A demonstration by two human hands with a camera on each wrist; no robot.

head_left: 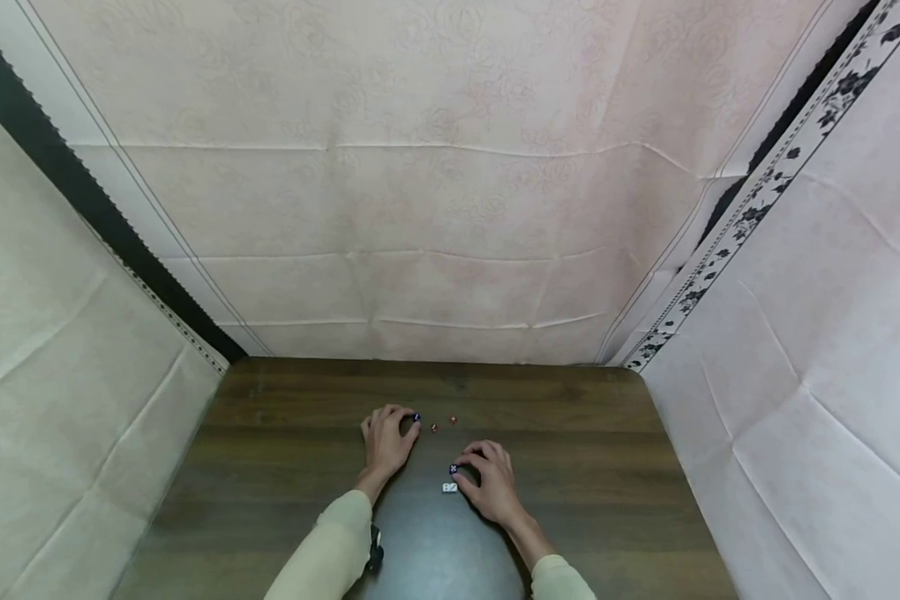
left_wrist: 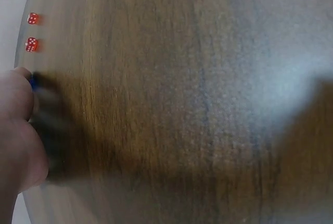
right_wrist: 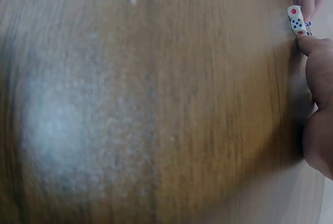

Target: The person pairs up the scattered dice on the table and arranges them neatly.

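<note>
In the head view, my left hand (head_left: 390, 437) pinches a blue die (head_left: 417, 417) between thumb and index finger, low over the table. Nearer to me, my right hand (head_left: 492, 483) holds another blue die (head_left: 453, 469) at its thumb and fingertip. Just below that die lie white dice (head_left: 449, 487), side by side; the right wrist view shows a red single pip on one white die (right_wrist: 294, 11) and blue pips on its neighbour (right_wrist: 297, 24). Two red dice, one nearer the left hand (head_left: 434, 427) and one farther back (head_left: 453, 419), sit apart from both hands.
The brown wood-grain table (head_left: 270, 467) has rounded far corners. A pale patterned cloth (head_left: 435, 208) hangs behind it, with further white cloths at left (head_left: 60, 400) and right (head_left: 810, 350). A dark band (head_left: 112, 217) shows between the cloths at left.
</note>
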